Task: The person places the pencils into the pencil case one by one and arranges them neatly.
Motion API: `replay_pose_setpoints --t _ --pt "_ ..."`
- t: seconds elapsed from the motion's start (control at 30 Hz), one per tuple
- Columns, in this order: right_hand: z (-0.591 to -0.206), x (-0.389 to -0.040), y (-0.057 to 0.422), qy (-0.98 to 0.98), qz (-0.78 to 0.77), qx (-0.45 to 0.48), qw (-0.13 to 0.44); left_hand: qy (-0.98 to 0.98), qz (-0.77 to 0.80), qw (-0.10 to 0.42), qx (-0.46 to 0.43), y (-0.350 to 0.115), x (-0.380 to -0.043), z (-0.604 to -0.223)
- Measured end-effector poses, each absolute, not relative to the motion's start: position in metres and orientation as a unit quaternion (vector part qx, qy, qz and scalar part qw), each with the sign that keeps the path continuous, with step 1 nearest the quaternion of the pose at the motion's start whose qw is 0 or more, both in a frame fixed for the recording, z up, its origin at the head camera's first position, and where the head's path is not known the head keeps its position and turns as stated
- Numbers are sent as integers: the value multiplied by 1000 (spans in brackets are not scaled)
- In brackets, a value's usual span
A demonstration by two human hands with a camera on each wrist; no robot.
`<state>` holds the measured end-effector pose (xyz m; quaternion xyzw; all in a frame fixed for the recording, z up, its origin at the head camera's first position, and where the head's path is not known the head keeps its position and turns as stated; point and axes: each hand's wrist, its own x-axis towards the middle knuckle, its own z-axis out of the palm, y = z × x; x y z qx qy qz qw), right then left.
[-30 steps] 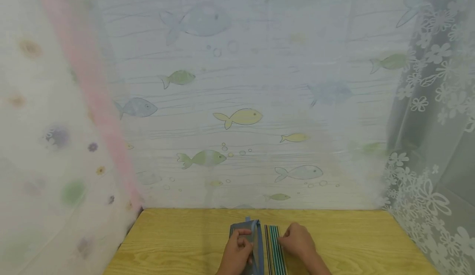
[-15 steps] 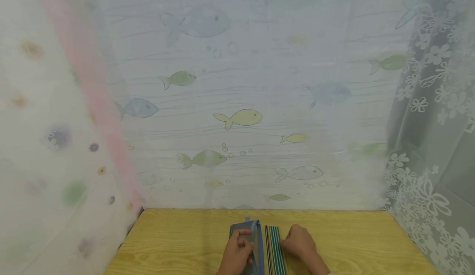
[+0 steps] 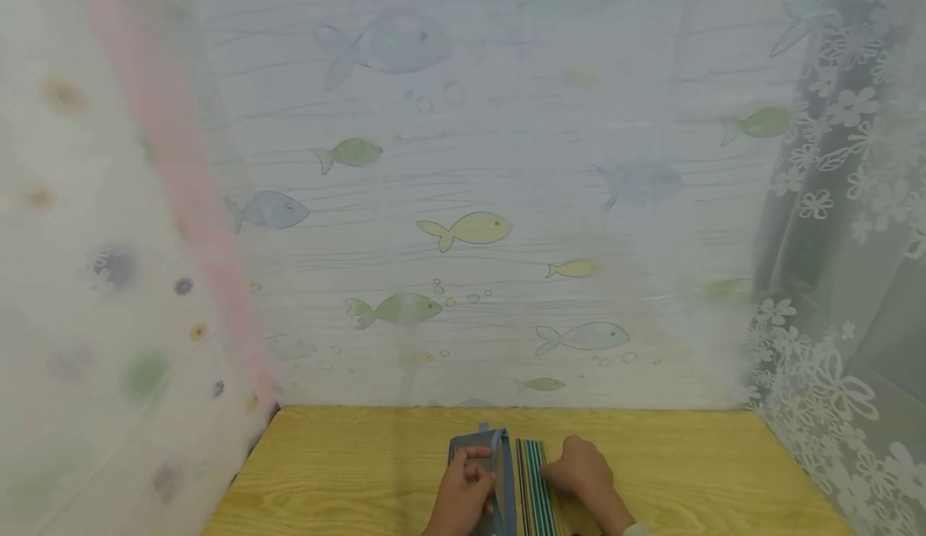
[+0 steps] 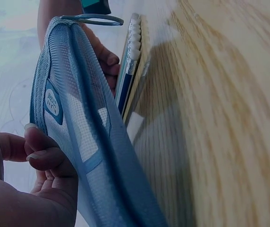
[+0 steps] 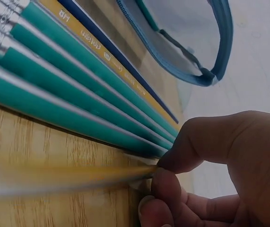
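Observation:
A blue mesh pencil case [image 4: 90, 127] stands tilted on the table, its zip edge [image 3: 510, 480] facing the pencils. My left hand [image 3: 460, 492] holds it at its left side, fingertips curled at the mesh edge. Beside the case lies a row of pencils [image 3: 534, 488], several of them green-striped [image 5: 78, 92], with a yellow one [image 5: 101, 47] and a dark blue one [image 5: 125, 56] among them. My right hand [image 3: 582, 469] pinches the end of a yellow pencil [image 5: 73, 179] between thumb and finger, at the row's right side. That pencil is blurred in the right wrist view.
The wood-grain table [image 3: 347, 472] spreads to both sides of the hands. Behind it hangs a pale sheet printed with fish [image 3: 463, 231]. A lace-patterned curtain [image 3: 832, 359] borders the right side. A small white piece [image 4: 135, 124] shows low beside the pencils.
My right hand shifts slightly right, then back left to the edge of the pencil row. The left hand and the pencil case stay almost still.

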<state>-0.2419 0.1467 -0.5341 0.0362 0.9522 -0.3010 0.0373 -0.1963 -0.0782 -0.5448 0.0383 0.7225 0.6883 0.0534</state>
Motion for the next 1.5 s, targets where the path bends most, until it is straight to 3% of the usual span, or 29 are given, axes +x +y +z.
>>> replay_pose_setpoints --t 0.57,0.87,1.5 --pt "-536 -240 148 952 -302 33 34 721 690 54 38 -78 -196 -546" --pt "-526 -237 141 934 -358 -13 5 724 686 53 36 -78 -195 -543" --pt "-521 -235 122 893 -432 -101 81 718 693 54 43 -78 -195 -548"
